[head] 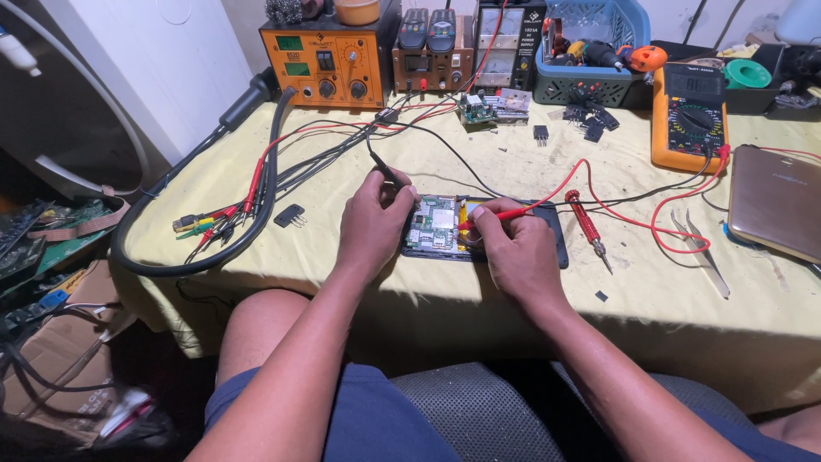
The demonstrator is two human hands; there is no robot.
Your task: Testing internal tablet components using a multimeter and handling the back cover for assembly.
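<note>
While the yellow-clothed table (445, 291) carried an orange station (329, 64) and a yellow meter (688, 120) at its far edge, an opened phone (487, 231) lay flat near the front, its bare board (434, 224) facing up. The left hand (374, 224) pinched a black probe (385, 171) in its fingers over the board's left side, and the right hand (513, 248) pinched a red probe (513, 212) beside it. The board looked light, stiff and fragile, best held by the phone's edges; a red screwdriver (587, 227) lay just right.

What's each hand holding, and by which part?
Left hand pinches the black probe near its lower end; right hand pinches the red probe near its tip, over the circuit board.
</note>
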